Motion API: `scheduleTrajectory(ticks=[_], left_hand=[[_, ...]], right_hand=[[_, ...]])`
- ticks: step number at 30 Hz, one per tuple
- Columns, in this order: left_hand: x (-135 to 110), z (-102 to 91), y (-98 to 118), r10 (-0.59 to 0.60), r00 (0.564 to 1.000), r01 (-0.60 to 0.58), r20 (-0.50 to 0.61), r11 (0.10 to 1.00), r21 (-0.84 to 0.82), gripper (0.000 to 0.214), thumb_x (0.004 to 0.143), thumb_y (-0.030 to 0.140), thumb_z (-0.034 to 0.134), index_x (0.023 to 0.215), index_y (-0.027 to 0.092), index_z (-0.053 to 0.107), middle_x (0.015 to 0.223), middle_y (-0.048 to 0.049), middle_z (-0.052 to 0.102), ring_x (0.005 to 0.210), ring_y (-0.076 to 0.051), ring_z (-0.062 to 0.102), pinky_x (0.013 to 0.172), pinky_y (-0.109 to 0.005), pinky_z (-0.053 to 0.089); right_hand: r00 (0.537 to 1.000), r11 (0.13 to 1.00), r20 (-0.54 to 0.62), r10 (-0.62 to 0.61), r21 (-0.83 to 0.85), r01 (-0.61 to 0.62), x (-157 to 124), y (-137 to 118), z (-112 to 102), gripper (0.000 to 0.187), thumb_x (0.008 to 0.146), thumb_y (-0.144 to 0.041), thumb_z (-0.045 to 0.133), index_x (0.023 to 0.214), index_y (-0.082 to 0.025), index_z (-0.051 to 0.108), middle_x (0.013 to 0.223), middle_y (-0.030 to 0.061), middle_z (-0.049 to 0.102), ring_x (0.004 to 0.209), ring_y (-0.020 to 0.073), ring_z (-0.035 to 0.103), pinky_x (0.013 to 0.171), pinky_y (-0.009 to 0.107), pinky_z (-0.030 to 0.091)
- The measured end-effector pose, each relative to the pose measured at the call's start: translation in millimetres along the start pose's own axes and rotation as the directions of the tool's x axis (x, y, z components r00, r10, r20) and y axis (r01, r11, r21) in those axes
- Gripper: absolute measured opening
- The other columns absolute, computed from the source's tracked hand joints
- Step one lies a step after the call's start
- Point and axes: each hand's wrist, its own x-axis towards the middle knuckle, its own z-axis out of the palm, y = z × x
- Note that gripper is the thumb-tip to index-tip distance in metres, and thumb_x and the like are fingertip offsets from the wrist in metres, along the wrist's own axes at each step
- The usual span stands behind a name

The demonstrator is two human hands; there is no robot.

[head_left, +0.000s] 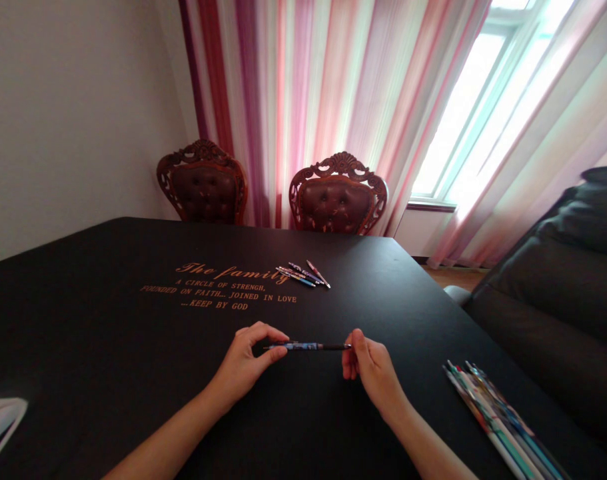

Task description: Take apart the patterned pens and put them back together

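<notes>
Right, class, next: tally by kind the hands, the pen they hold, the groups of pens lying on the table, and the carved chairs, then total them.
Hands: 2 (left hand, right hand)
Held pen: 1
Pen groups: 2 (far group, right-side group; overlapping, so single pens not counted)
Carved chairs: 2 (left chair, right chair)
Total: 7

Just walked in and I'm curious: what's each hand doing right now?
Left hand: closed, pinching the blue-patterned pen by its barrel.
Right hand: closed, holding the same pen at its dark-grip end.
</notes>
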Motion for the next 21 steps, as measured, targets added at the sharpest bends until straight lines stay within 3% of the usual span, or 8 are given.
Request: scheduleTrajectory(ticks=[3, 6, 9, 13, 16, 21], left_hand=[[3.0, -2.6, -1.3, -0.036, 0.999, 0.036, -0.013, 0.998, -0.054, 0.014, 0.081, 0.031, 0.069, 0.091, 0.022, 0.072, 0.09, -0.003, 0.07, 0.091, -0.023, 0.063, 0.083, -0.033, 0.043], [4.3, -4.2, -1.9, -0.058, 0.998, 0.056, -0.019, 0.995, -0.086, 0.015, 0.082, 0.032, 0.068, 0.092, 0.022, 0.071, 0.09, -0.003, 0.07, 0.09, -0.023, 0.063, 0.083, -0.032, 0.044], [3.6, -4.5, -1.6, -0.057, 0.998, 0.055, -0.018, 0.995, -0.081, 0.015, 0.081, 0.032, 0.068, 0.092, 0.022, 0.071, 0.089, -0.003, 0.07, 0.09, -0.023, 0.063, 0.082, -0.032, 0.045], [2.6, -3.5, -1.3, -0.029, 0.999, 0.029, -0.015, 0.998, -0.048, 0.015, 0.08, 0.032, 0.069, 0.091, 0.022, 0.072, 0.088, -0.0032, 0.07, 0.09, -0.023, 0.063, 0.083, -0.033, 0.044], [2.8, -3.0, -2.3, -0.017, 1.0, 0.017, -0.012, 0.999, -0.045, 0.015, 0.081, 0.033, 0.069, 0.091, 0.023, 0.073, 0.088, -0.0036, 0.07, 0.09, -0.023, 0.063, 0.084, -0.034, 0.045], [3.3, -3.3, -2.9, -0.027, 0.999, 0.025, -0.019, 0.997, -0.068, 0.016, 0.08, 0.033, 0.07, 0.092, 0.022, 0.073, 0.089, -0.0042, 0.07, 0.09, -0.024, 0.063, 0.083, -0.034, 0.045]], right_hand=[[0.995, 0.992, 0.007, -0.096, 0.078, 0.095, 2.6, -2.4, -3.2, 0.042, 0.098, -0.05, 0.032, 0.085, -0.019, 0.057, 0.063, 0.0013, 0.062, 0.056, 0.0145, 0.056, 0.055, 0.026, 0.044], [0.987, 0.988, 0.028, -0.157, 0.013, 0.157, 3.8, -5.8, -7.5, 0.024, 0.096, -0.042, 0.046, 0.096, -0.02, 0.056, 0.076, 0.0013, 0.064, 0.069, 0.0154, 0.059, 0.064, 0.027, 0.046], [0.979, 0.973, 0.047, -0.199, -0.107, 0.203, 3.0, -7.3, -9.9, 0.018, 0.094, -0.037, 0.05, 0.09, -0.021, 0.057, 0.077, 0.0005, 0.062, 0.071, 0.0153, 0.058, 0.067, 0.027, 0.044], [0.971, 0.941, 0.076, -0.227, -0.241, 0.238, 1.2, -6.8, -9.8, 0.035, 0.097, -0.037, 0.042, 0.071, -0.02, 0.056, 0.067, -0.0003, 0.057, 0.065, 0.0141, 0.055, 0.063, 0.026, 0.04], [0.97, 0.938, 0.106, -0.218, -0.251, 0.238, 0.6, -7.3, -9.2, 0.045, 0.099, -0.038, 0.036, 0.062, -0.019, 0.055, 0.061, -0.0005, 0.055, 0.059, 0.0132, 0.053, 0.061, 0.026, 0.039], [0.976, 0.962, 0.088, -0.201, -0.173, 0.213, 1.0, -10.0, -9.3, 0.021, 0.096, -0.037, 0.046, 0.088, -0.02, 0.057, 0.074, 0.0, 0.062, 0.068, 0.0152, 0.057, 0.064, 0.026, 0.042]])
